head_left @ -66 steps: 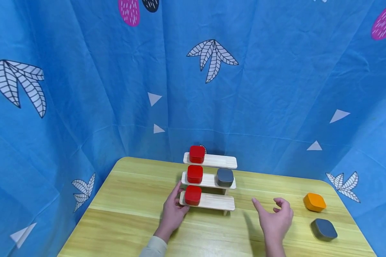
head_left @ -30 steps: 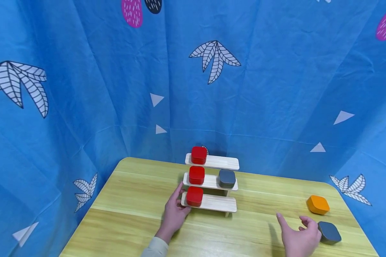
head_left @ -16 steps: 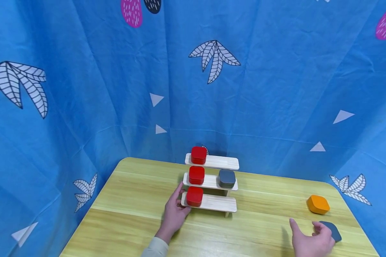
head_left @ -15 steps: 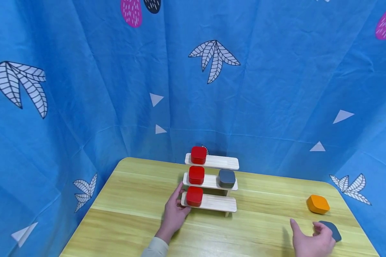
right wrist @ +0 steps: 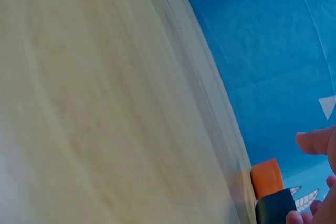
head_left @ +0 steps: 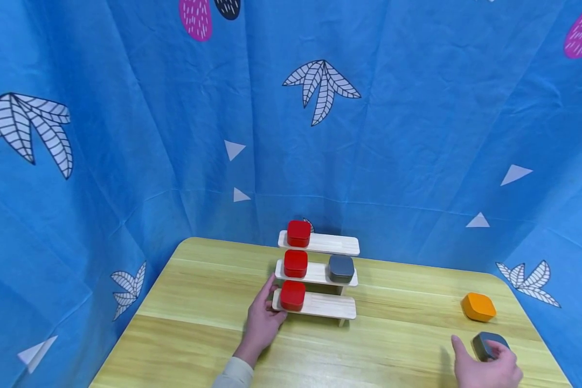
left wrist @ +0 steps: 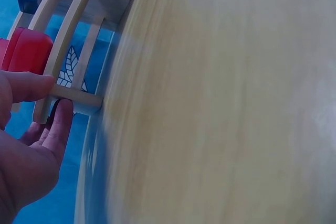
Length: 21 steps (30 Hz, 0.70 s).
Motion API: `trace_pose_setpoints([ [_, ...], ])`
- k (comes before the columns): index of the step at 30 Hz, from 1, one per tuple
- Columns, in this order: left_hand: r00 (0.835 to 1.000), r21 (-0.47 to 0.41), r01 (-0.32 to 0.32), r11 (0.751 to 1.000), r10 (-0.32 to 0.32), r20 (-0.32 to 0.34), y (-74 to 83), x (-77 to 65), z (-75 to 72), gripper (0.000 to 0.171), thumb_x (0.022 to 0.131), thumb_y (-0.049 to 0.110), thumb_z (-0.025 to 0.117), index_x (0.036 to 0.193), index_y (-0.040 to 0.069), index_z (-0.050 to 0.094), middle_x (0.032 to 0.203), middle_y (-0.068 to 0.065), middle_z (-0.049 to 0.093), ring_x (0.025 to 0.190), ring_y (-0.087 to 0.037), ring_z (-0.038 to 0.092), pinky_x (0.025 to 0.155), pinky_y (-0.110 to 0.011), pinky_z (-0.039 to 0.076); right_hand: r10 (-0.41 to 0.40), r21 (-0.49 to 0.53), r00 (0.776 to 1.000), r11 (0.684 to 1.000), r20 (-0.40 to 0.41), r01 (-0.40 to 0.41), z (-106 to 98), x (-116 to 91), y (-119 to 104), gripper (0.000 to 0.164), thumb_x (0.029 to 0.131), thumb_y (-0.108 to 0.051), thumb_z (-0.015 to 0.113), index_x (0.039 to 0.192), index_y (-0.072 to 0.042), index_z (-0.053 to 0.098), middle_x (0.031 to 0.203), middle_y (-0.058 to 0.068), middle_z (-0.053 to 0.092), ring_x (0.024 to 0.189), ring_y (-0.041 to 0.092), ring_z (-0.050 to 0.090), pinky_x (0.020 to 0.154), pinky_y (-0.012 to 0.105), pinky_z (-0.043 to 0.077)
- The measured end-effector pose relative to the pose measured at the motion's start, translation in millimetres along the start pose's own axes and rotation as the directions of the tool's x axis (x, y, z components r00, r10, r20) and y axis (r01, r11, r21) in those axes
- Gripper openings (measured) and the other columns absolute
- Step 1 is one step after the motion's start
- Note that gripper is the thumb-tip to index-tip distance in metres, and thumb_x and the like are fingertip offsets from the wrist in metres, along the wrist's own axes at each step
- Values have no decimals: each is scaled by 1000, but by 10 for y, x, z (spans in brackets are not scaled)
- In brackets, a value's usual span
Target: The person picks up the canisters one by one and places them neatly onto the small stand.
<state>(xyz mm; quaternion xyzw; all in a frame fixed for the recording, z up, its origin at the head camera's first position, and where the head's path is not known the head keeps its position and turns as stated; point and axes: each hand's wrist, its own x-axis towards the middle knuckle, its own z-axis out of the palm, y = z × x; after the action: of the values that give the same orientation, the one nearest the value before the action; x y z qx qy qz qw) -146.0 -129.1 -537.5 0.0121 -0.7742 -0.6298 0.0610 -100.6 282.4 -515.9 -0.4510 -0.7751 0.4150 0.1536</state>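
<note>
A three-tier wooden display stand (head_left: pixel 327 305) stands on the table. My left hand (head_left: pixel 263 322) holds the left end of its lowest tier, thumb on the front edge and fingers behind, as the left wrist view also shows. Each tier bears a red rounded box at its left: lowest red box (head_left: pixel 292 295), middle red box (head_left: pixel 296 263), top red box (head_left: pixel 298 233). A dark grey box (head_left: pixel 341 268) sits at the middle tier's right. My right hand (head_left: pixel 491 371) hovers at another dark grey box (head_left: pixel 483 340), thumb spread wide, fingers partly covering it. Whether they touch it, I cannot tell.
An orange rounded box (head_left: pixel 479 307) lies on the wooden table (head_left: pixel 189 302) just behind the dark grey box at the right. A blue patterned curtain (head_left: pixel 417 134) hangs behind the table and along both sides.
My right hand has moved right and toward me, from beside the stand to the loose dark grey box. My left hand has kept its hold on the stand.
</note>
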Motion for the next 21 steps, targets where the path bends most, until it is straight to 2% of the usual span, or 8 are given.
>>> trace_pose_setpoints([
  [7,1000,3,9,1000,-9,0,4,7,-5,98,79,-16,73,158,25,32,143,-11,48,93,-22,62,76,-28,57,57,-32,998,998,30,-57,-54,83,35,80,83,-41,77,139,1,39,139,35,25,125,55,26,97,69,26],
  [14,1000,-2,20,1000,-20,0,9,9,-7,98,80,-15,73,158,25,31,143,-9,48,94,-22,62,77,-27,57,92,-56,995,994,48,-89,-84,166,72,84,84,-44,75,143,-1,35,144,36,21,129,58,24,98,70,25],
  [21,1000,-9,25,1000,-25,-2,17,-2,-4,98,79,-15,73,159,24,31,142,-9,48,94,-22,62,77,-28,57,118,-90,991,990,57,-113,-94,214,92,83,84,-38,76,145,-2,33,146,35,20,129,59,23,98,71,25],
])
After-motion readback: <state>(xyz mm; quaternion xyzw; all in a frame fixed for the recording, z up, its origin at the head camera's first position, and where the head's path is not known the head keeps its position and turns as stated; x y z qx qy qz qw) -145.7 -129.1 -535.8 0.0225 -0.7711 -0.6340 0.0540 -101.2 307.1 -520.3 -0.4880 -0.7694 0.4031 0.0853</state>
